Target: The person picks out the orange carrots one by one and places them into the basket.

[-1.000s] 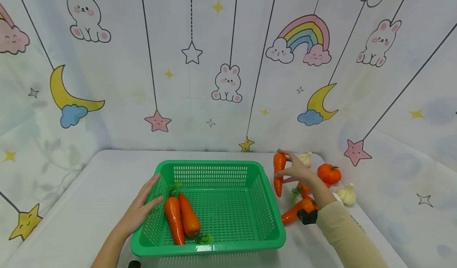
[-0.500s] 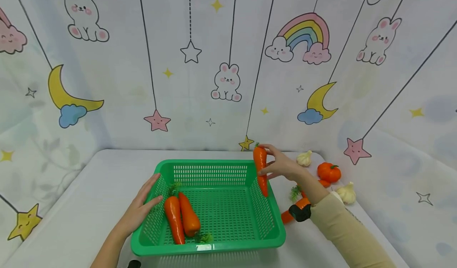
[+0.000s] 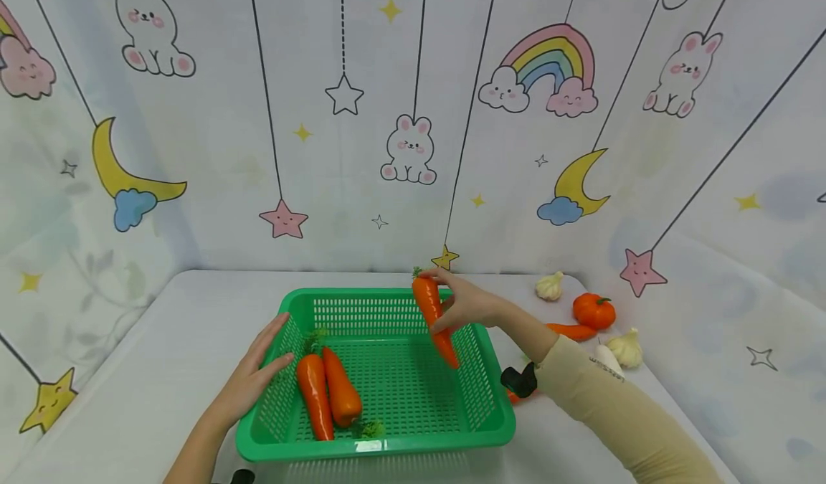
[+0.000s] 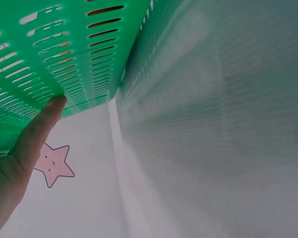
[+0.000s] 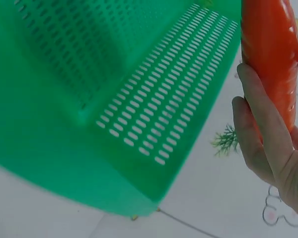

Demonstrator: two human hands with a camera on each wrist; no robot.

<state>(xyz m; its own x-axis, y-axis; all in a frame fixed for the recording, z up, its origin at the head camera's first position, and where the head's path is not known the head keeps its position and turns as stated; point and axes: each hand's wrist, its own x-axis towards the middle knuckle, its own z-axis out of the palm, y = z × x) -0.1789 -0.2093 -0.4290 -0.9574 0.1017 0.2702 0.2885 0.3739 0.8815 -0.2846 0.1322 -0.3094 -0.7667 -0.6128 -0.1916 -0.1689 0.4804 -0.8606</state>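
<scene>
My right hand (image 3: pixel 461 305) grips an orange carrot (image 3: pixel 434 315) by its upper part, green tuft up. The carrot hangs tilted over the right part of a green plastic basket (image 3: pixel 374 446). In the right wrist view, fingers (image 5: pixel 268 119) wrap the carrot (image 5: pixel 270 49) beside the perforated wall. My left hand (image 3: pixel 248 380) rests on the basket's left rim with its fingers fairly straight; in the left wrist view one finger (image 4: pixel 39 126) touches the outer wall. Inside the basket, on its left, lie a carrot (image 3: pixel 314 396) and another carrot (image 3: pixel 342 391), pointing opposite ways.
On the table's right side are a garlic bulb (image 3: pixel 549 286), an orange pumpkin-like vegetable (image 3: pixel 594 311), another garlic bulb (image 3: pixel 624 348) and a carrot (image 3: pixel 573 331). More orange produce is partly hidden under the right arm. A patterned cloth (image 3: pixel 361 183) hangs behind the white table (image 3: pixel 161 369).
My right hand has carried the carrot leftward from the table's right side, across the basket's right rim, to over its interior. My left hand stays on the left rim.
</scene>
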